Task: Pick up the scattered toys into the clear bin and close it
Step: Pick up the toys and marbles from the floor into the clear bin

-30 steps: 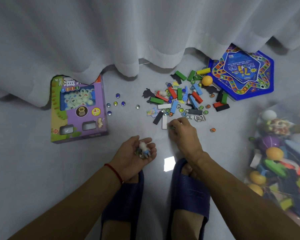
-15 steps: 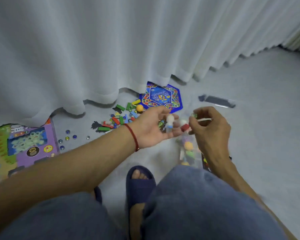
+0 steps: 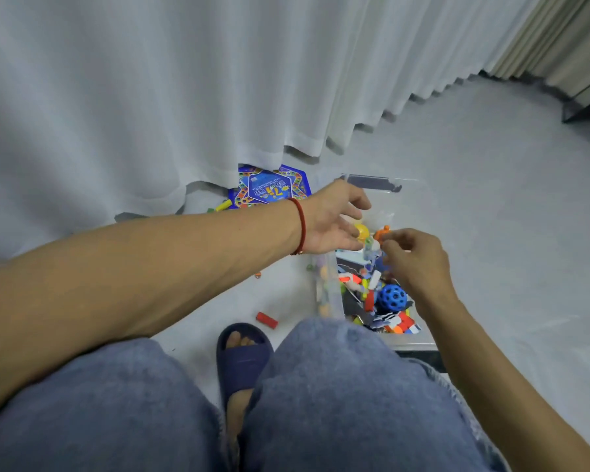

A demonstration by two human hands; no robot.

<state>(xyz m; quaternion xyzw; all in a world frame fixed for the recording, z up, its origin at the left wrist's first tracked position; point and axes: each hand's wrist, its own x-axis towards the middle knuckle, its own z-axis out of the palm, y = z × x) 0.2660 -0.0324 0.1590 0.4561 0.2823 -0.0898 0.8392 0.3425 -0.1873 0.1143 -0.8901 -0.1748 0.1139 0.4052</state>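
**Both hands over the clear bin**

From the head camera, our left hand (image 3: 334,221) hovers with fingers spread and relaxed above the clear bin (image 3: 327,291), which sits on the floor by our right knee. Our right hand (image 3: 413,260) has curled fingers; whether it holds anything we cannot tell. A red block (image 3: 266,320) lies beside the bin, near our slipper (image 3: 242,356).

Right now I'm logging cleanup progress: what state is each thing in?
Clear bin: open, no lid on, part-filled with toys.
Left hand: over the bin, fingers relaxed, holding nothing visible.
Right hand: over the bin, fingers curled; contents unclear.
Red block: lying on the floor beside the bin.
Blue game board: flat on the floor, partly under the curtain.
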